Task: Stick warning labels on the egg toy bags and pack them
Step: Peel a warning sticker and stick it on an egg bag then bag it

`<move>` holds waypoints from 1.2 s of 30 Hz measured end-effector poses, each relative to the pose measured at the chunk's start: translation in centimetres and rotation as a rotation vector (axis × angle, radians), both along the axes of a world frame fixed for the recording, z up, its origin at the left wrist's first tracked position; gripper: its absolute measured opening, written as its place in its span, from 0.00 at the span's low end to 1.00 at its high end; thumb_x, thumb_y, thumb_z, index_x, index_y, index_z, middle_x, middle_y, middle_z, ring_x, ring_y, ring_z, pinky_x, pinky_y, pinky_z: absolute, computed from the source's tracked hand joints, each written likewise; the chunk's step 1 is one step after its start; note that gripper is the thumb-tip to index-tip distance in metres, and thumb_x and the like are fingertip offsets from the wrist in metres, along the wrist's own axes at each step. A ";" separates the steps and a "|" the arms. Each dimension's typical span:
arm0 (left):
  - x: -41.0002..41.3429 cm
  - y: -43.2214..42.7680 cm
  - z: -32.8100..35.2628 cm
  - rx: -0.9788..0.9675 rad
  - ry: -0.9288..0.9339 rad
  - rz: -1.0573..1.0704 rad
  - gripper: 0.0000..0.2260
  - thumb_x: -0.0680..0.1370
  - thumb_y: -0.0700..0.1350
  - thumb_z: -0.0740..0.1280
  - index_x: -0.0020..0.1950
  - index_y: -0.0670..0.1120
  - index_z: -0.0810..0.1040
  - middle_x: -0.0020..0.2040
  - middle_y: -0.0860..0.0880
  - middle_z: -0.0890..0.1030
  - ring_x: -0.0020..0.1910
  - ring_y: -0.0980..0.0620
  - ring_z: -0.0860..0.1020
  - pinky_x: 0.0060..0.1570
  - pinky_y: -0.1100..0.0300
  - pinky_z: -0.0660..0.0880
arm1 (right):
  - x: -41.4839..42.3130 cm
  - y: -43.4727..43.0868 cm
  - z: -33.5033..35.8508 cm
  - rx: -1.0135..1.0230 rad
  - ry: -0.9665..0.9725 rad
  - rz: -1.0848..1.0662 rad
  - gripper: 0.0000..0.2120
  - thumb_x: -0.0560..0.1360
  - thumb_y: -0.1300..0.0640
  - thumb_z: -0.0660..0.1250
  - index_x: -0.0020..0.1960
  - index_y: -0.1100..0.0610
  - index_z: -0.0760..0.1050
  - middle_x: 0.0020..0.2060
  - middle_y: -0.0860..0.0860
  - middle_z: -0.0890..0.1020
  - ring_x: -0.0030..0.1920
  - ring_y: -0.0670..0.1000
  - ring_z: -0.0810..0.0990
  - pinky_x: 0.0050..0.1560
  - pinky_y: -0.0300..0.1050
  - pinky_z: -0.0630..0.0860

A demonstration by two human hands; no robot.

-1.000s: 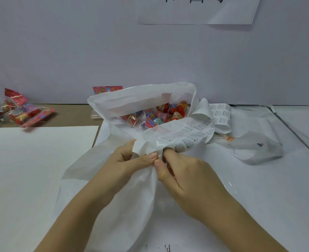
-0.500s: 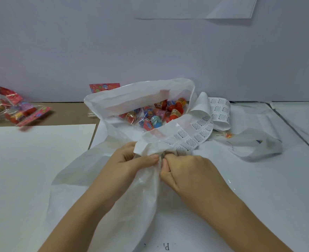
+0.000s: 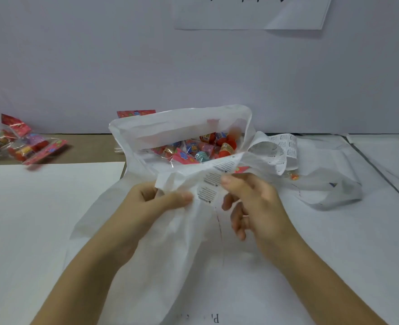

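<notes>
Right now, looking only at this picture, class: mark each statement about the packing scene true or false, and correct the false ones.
1. The white bag stands open with egg toy bags inside. True.
2. The left hand lies flat and holds nothing. False: it pinches the label strip.
3. A loose pile of toy bags lies at the far left. True.
4. The right hand holds scissors. False: its thumb and fingers pinch the label strip too.
</notes>
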State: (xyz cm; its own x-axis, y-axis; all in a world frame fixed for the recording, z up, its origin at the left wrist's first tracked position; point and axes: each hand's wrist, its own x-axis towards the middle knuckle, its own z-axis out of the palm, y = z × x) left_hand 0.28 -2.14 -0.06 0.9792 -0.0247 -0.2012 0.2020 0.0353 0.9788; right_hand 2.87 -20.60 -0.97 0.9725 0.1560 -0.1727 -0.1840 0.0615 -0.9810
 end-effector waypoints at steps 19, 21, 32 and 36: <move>1.0 0.9 -0.4 0.227 -0.104 0.197 0.22 0.62 0.71 0.65 0.41 0.57 0.87 0.43 0.54 0.86 0.43 0.54 0.83 0.48 0.52 0.77 | 0.9 -0.7 -0.8 0.116 -0.167 0.138 0.11 0.65 0.46 0.72 0.41 0.53 0.83 0.32 0.53 0.83 0.29 0.50 0.78 0.22 0.38 0.69; 0.6 0.4 0.2 0.079 0.082 -0.041 0.20 0.60 0.65 0.73 0.38 0.50 0.87 0.38 0.48 0.86 0.38 0.50 0.83 0.41 0.53 0.79 | 0.7 -0.7 -0.4 0.081 -0.172 0.150 0.11 0.64 0.45 0.72 0.41 0.51 0.83 0.32 0.52 0.83 0.29 0.50 0.78 0.22 0.38 0.69; 0.1 -1.1 -1.1 0.002 -0.070 -0.019 0.12 0.67 0.50 0.72 0.44 0.44 0.87 0.42 0.42 0.86 0.38 0.48 0.84 0.36 0.59 0.79 | -2.1 1.9 -2.4 -0.683 -0.753 -0.187 0.13 0.73 0.39 0.59 0.37 0.46 0.63 0.30 0.42 0.70 0.35 0.46 0.70 0.33 0.38 0.67; 0.2 -1.2 -1.4 -0.021 -0.077 -0.047 0.13 0.68 0.51 0.70 0.45 0.44 0.87 0.43 0.42 0.86 0.41 0.48 0.84 0.39 0.62 0.78 | -1.8 1.8 -2.9 -0.772 -0.629 -0.027 0.18 0.78 0.37 0.51 0.37 0.48 0.62 0.30 0.43 0.70 0.34 0.45 0.70 0.33 0.41 0.66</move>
